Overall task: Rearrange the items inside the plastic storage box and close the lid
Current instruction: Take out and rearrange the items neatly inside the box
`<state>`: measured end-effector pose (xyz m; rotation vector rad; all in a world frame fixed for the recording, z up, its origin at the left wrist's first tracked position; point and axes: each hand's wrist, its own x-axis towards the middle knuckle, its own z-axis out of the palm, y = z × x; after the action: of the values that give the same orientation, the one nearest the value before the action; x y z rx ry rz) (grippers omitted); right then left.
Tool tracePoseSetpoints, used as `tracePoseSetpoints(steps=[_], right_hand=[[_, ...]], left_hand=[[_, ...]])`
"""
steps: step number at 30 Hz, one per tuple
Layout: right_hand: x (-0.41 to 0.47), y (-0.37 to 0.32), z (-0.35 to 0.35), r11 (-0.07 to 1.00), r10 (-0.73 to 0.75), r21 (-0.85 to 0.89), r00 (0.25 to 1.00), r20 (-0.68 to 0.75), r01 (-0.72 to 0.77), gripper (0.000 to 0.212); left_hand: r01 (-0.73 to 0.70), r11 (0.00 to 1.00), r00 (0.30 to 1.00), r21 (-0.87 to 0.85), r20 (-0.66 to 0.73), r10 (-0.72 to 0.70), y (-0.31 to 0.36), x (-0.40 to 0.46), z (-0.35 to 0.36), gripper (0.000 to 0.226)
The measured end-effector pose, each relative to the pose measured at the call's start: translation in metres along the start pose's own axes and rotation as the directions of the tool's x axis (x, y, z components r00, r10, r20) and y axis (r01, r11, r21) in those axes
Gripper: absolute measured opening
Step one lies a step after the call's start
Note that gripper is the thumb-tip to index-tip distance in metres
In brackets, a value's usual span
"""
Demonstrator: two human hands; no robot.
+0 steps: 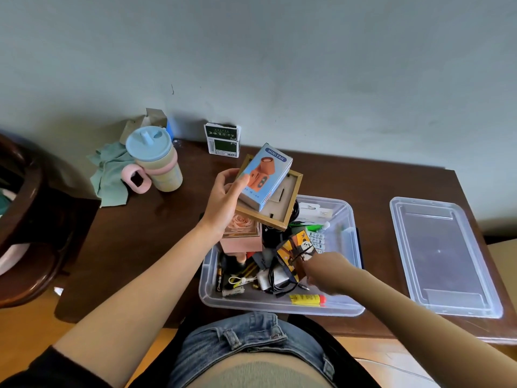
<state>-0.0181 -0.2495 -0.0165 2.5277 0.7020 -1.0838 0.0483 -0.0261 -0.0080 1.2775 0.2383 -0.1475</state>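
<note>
Left hand [223, 196] curls round mini fan box [265, 177] plus wooden frame [275, 204] under it, both lifted clear above storage box [351, 219], probably to free up floor space. Right hand [324, 273] down inside, fingers pinching at panda card [296, 252], likely shuffling clutter flat. Pink rose box [242, 236] sits at box's 10 o'clock. Lid [440, 259] parked on desk [145, 236] at 3 o'clock, not on yet.

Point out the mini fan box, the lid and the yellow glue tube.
mini fan box [264, 177], head view: blue front face.
lid [444, 256], head view: flat centre panel.
yellow glue tube [305, 299], head view: yellow body.
</note>
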Motion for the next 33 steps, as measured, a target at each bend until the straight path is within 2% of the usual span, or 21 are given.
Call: tracePoseSetpoints(steps=[3,7,9,13,17,21,23,26,28,29,30,32,33], right_hand=[[0.003,0.001,0.010,0.992,0.026,-0.121,0.999,0.042,-0.020,0.018],[0.005,0.003,0.020,0.991,0.068,-0.114,0.997,0.018,-0.066,0.017],[0.003,0.007,0.024,0.997,0.063,-0.046,0.998,-0.012,-0.064,0.017],[0.000,0.016,0.027,0.973,0.043,0.228,0.995,-0.088,-0.022,0.022],[-0.001,0.015,0.025,0.824,0.088,0.566,0.983,-0.162,0.019,0.019],[-0.002,0.008,0.019,0.600,0.139,0.791,0.958,-0.252,0.121,0.013],[-0.004,0.003,0.015,0.513,0.110,0.842,0.959,-0.259,0.169,0.007],[-0.007,0.007,0.010,0.577,0.058,0.798,0.965,-0.254,0.176,0.010],[-0.013,0.019,0.005,0.591,0.068,0.795,0.973,-0.221,0.139,0.013],[-0.016,0.025,0.002,0.632,0.078,0.767,0.976,-0.203,0.110,0.012],[-0.018,0.031,0.000,0.718,0.084,0.692,0.978,-0.193,0.075,0.012],[-0.020,0.036,-0.002,0.900,0.094,0.436,0.977,-0.193,0.000,0.015],[-0.018,0.034,-0.002,0.951,0.094,0.309,0.976,-0.198,-0.029,0.015]], left_hand=[[0.005,1.000,1.000,-0.013,0.000,-0.005,0.001,-0.002,-0.001,0.025],[0.009,1.000,1.000,-0.013,-0.025,-0.009,0.000,-0.004,-0.001,0.026],[0.008,1.000,1.000,-0.003,-0.029,-0.008,0.000,-0.003,0.000,0.028],[0.009,1.000,1.000,0.017,-0.027,-0.008,-0.001,-0.002,0.000,0.030],[0.005,1.000,0.999,0.028,-0.033,-0.004,-0.001,-0.002,0.000,0.030],[0.004,1.000,1.000,0.029,-0.028,-0.003,-0.002,-0.002,0.000,0.030],[0.003,1.000,1.000,0.026,-0.024,-0.003,-0.001,-0.002,0.001,0.033],[0.002,1.000,1.000,0.021,-0.028,-0.001,0.000,-0.001,0.001,0.029],[0.004,1.000,0.999,0.013,-0.032,-0.004,0.001,-0.001,0.001,0.027],[0.007,1.000,1.000,0.013,-0.031,-0.007,0.001,-0.001,0.001,0.026],[0.009,1.000,1.000,0.013,-0.028,-0.009,0.001,-0.001,0.001,0.026],[0.011,1.000,1.000,0.020,-0.024,-0.010,0.001,-0.001,0.001,0.026],[0.011,1.000,1.000,0.025,-0.025,-0.011,0.001,-0.001,0.001,0.027]])
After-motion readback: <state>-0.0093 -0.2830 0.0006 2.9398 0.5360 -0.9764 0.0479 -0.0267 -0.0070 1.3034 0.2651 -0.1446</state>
